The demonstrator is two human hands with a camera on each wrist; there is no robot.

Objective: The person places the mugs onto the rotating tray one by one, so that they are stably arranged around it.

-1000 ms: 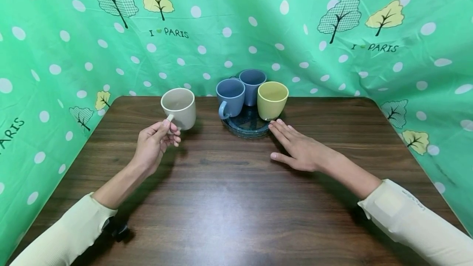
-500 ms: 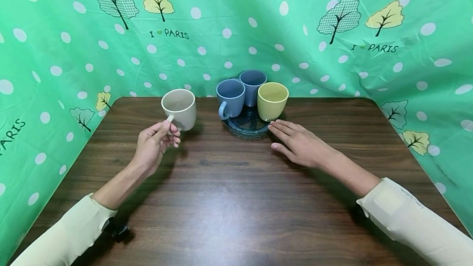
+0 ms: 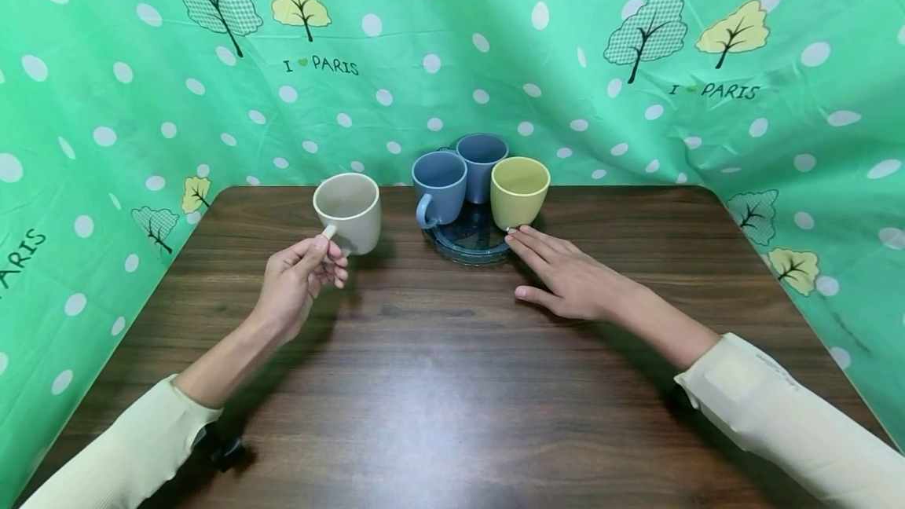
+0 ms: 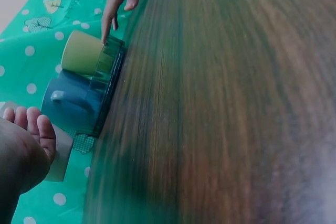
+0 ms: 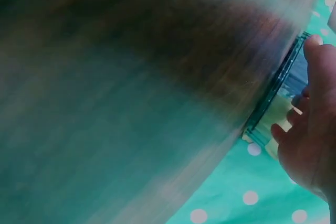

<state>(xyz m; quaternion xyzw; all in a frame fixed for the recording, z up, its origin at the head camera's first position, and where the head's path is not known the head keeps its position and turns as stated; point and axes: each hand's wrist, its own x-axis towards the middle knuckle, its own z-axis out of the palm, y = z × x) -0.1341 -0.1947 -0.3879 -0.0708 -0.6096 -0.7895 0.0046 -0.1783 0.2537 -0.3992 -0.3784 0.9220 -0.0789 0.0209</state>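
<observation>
My left hand (image 3: 297,285) pinches the handle of a cream mug (image 3: 357,214), which hangs upright above the table, left of a round, dark clear-glass tray (image 3: 470,250). On that tray stand a blue mug (image 3: 440,187) with its handle toward me, a second blue cup (image 3: 483,167) behind it, and a yellow cup (image 3: 519,195) at the right. My right hand (image 3: 573,281) lies with fingers extended at the tray's right front edge, fingertips at the rim just below the yellow cup. In the left wrist view, the cream mug (image 4: 60,153) is partly hidden behind my left hand (image 4: 26,150).
A dark wood table (image 3: 424,383) carries everything. Behind it and along both sides hangs a green dotted curtain (image 3: 438,38) with printed trees, close behind the tray. A black strap device (image 3: 226,450) sits under the left sleeve.
My left hand has moved the cream mug slightly to the right and toward me. The right hand's fingertips have shifted a little left along the tray's rim, and its thumb has spread away.
</observation>
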